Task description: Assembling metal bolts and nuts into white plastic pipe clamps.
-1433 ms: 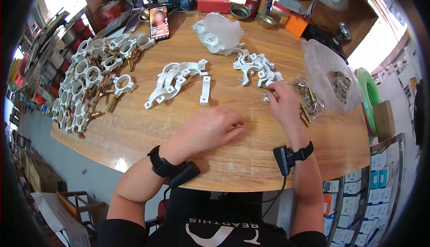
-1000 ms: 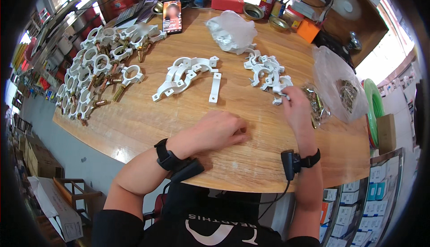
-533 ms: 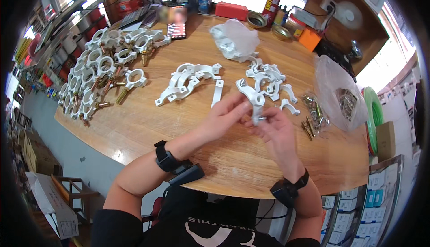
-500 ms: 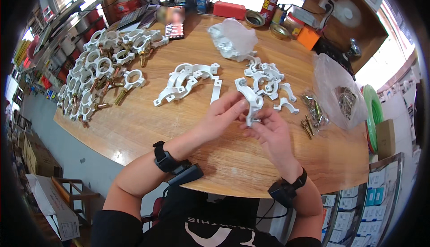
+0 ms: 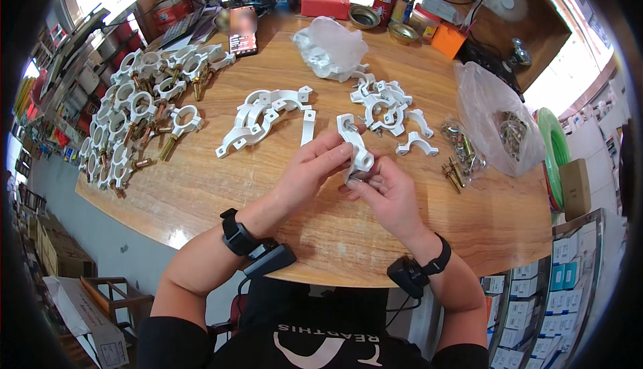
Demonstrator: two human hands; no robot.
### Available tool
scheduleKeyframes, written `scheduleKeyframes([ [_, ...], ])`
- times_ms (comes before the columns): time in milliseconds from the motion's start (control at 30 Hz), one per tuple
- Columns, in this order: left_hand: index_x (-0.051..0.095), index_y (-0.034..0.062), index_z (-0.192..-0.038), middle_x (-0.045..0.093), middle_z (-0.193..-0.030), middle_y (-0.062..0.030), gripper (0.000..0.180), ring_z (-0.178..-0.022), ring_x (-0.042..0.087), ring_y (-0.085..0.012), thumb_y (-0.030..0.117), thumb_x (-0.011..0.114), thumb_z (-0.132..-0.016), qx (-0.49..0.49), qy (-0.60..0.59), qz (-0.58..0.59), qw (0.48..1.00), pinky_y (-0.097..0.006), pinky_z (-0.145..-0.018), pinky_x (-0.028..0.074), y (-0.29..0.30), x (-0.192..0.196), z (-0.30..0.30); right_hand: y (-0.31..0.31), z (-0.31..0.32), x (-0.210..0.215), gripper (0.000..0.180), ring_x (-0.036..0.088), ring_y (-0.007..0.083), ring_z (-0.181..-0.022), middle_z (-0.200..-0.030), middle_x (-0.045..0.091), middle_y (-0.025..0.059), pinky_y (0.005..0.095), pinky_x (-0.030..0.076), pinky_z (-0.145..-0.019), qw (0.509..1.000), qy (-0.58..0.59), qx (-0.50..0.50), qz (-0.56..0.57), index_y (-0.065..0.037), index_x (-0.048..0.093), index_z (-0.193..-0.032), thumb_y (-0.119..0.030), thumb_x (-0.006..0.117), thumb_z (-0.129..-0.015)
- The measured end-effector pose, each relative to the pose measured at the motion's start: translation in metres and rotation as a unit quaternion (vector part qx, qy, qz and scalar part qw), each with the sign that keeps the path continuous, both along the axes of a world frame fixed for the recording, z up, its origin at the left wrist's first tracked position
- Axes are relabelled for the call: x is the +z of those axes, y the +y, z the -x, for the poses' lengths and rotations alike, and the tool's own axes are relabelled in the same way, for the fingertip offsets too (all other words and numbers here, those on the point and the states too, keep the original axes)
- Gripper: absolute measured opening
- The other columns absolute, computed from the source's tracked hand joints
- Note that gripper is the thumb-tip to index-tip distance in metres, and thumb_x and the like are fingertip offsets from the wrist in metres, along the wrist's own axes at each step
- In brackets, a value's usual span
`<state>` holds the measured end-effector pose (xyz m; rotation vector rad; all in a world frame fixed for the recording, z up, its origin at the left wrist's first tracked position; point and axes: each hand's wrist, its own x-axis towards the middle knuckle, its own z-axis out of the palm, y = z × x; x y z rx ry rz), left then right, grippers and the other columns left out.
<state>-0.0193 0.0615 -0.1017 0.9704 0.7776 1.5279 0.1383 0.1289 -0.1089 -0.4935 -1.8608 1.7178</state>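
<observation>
Both hands' fingers [image 5: 335, 151] now clamped on white clamp [image 5: 355, 149], beside bag of bolts [image 5: 499, 124].

On the table [image 5: 201, 188], assembled clamps [image 5: 134, 121] lie far left, loose clamp halves [image 5: 264, 118] centre, bolts [image 5: 459, 161] right.

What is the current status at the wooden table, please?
Left hand and right hand both grip one white plastic pipe clamp half above the round wooden table. Loose white clamp halves lie beyond; nothing obstructing.

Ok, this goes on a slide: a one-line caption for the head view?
Both hands, left and right, hold a white plastic clamp over a wooden table.
</observation>
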Motion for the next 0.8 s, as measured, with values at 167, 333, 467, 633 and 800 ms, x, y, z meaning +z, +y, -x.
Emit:
scheduleKeyframes([
  [167,0.033,-0.0015,-0.135,0.062,-0.107,-0.0098,0.048,-0.103,0.056,-0.0145,0.018,0.049,-0.094,0.059,0.103,-0.05,0.992,-0.032,-0.095,0.04,-0.001,0.005,-0.003,0.007,0.0,0.007,0.023,0.062,0.0169,-0.085,-0.099,0.06,0.0113,0.0265,0.052,-0.067,0.938,-0.016,-0.085,-0.337,0.002,0.056,-0.101,-0.002,0.064,-0.08],
  [333,0.041,0.0019,-0.133,0.064,-0.102,-0.0077,0.051,-0.093,0.059,-0.0105,0.01,0.061,-0.086,0.107,0.261,-0.035,0.959,-0.026,-0.083,0.048,-0.009,0.008,-0.009,0.012,-0.008,0.021,0.026,0.059,0.0127,-0.071,-0.092,0.06,0.0093,0.0249,0.049,-0.061,0.938,0.066,-0.16,-0.301,0.001,0.058,-0.1,-0.009,0.068,-0.078],
  [467,0.052,0.0073,-0.125,0.067,-0.096,-0.0129,0.049,-0.085,0.066,-0.0166,0.01,0.068,-0.08,0.126,0.368,-0.08,0.918,-0.027,-0.073,0.053,-0.014,0.009,-0.016,0.009,-0.01,0.024,0.023,0.057,0.0113,-0.068,-0.089,0.061,0.0074,0.0236,0.047,-0.06,0.957,0.047,-0.137,-0.253,0.001,0.059,-0.099,-0.009,0.067,-0.08],
  [633,0.046,0.0078,-0.127,0.065,-0.085,-0.0118,0.056,-0.075,0.064,-0.0166,0.01,0.07,-0.078,0.135,0.36,-0.022,0.923,-0.027,-0.066,0.052,-0.011,0.005,-0.018,0.01,-0.009,0.023,0.017,0.057,0.0122,-0.067,-0.082,0.062,0.008,0.0242,0.046,-0.059,0.972,0.015,-0.131,-0.197,0.002,0.061,-0.095,-0.008,0.064,-0.082],
  [800,0.046,0.0101,-0.128,0.061,-0.079,-0.0069,0.055,-0.065,0.055,-0.0109,0.008,0.07,-0.078,0.134,0.351,0.002,0.927,-0.023,-0.057,0.047,-0.01,0.0,-0.018,0.02,-0.009,0.02,0.022,0.058,0.012,-0.067,-0.075,0.062,0.0075,0.0246,0.046,-0.06,0.98,-0.091,-0.073,-0.16,0.004,0.062,-0.094,-0.017,0.059,-0.087],
])
